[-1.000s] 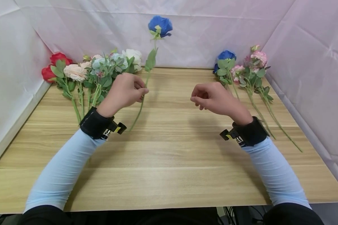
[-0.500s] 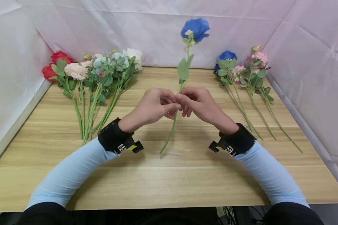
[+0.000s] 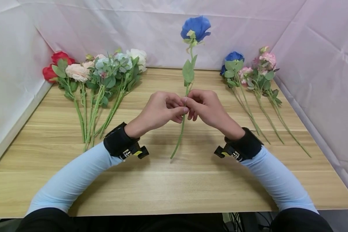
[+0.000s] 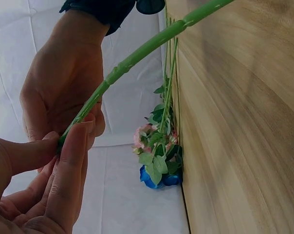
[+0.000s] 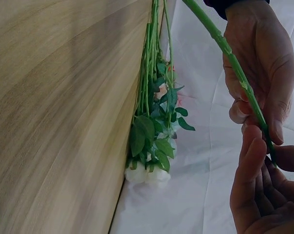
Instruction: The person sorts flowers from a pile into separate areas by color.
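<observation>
Both hands, left (image 3: 159,111) and right (image 3: 207,108), pinching blue rose (image 3: 196,27) stem upright over table (image 3: 174,180) middle. Judging about midway: three stems lying by right edge, more waiting at back-left corner.

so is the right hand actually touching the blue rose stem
Touching: the right wrist view shows the right hand pinching the blue rose stem between thumb and finger.

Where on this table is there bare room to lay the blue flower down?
The widest bare stretch of table is the near half, in front of both wrists. Bare wood also runs up the middle, between the left flower bunch and the right flower bunch, beyond the left hand and right hand pinching the blue flower. Both back corners are crowded.
</observation>
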The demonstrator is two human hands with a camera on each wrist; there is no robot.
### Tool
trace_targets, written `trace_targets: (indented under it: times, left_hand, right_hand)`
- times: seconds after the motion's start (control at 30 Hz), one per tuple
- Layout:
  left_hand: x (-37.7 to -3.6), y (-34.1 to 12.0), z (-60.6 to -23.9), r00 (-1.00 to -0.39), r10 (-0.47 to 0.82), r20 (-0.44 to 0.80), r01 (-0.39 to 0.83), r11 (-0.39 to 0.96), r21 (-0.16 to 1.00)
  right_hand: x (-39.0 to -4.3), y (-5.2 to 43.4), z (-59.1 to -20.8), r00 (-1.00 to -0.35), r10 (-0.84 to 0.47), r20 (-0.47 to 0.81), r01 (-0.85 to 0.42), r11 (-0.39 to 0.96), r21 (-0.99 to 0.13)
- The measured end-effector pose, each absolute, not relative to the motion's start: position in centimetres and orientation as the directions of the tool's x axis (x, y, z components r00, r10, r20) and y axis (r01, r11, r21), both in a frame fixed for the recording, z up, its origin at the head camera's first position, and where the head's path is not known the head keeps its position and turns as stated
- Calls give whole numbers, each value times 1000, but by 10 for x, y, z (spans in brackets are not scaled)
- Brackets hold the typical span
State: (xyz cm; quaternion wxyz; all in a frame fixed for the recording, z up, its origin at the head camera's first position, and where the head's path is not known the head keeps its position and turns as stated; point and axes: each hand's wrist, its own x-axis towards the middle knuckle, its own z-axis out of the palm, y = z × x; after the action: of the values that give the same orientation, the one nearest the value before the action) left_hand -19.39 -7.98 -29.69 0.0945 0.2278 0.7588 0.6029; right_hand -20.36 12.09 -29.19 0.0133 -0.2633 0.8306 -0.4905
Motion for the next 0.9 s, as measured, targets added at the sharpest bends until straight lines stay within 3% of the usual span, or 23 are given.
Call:
trace_targets:
  times: [0.27, 0.43, 0.7, 0.9]
  left_hand:
    - [-200, -87, -299, -889, 430, 157, 282, 245, 928]
    - [-209, -94, -302, -903, 401, 153, 281, 282, 918]
    - [-219, -104, -303, -925, 352, 145, 269, 333, 904]
    - [-223, -108, -304, -927, 343, 152, 276, 350, 895]
  right_hand:
    - [-213, 132, -289, -886, -421, 192, -381, 427, -820]
    - [-233, 159, -286, -934, -330, 139, -313, 561, -766]
    - [-262, 228, -282, -963, -192, 187, -257, 864, -433]
    - [-272, 260, -283, -963, -185, 197, -227, 949, -220]
